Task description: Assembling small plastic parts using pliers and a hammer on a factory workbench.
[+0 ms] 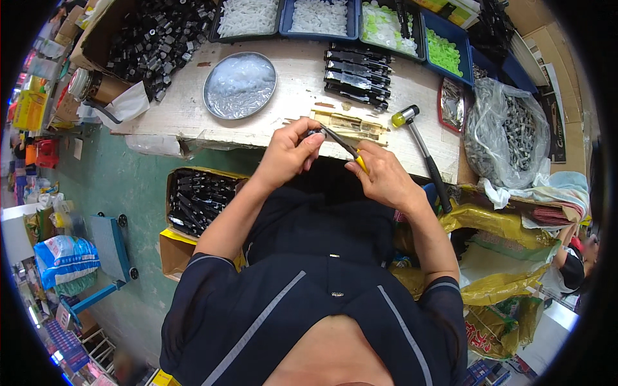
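Note:
My left hand (288,153) pinches a small dark part (315,132) between thumb and fingers, just over the near edge of the workbench (193,109). My right hand (381,175) grips a thin tool with a yellow handle (347,152), whose dark tip points up-left and meets the part. Both hands hover in front of my dark shirt. A slotted wooden jig (351,125) lies on the bench right behind the hands.
A mallet with a yellow-and-black head (418,151) lies to the right. A round metal dish (239,84), a row of black parts (357,74), blue bins of white and green pieces (386,26) and a bag of dark parts (515,135) sit on the bench. A box of black parts (196,199) stands below.

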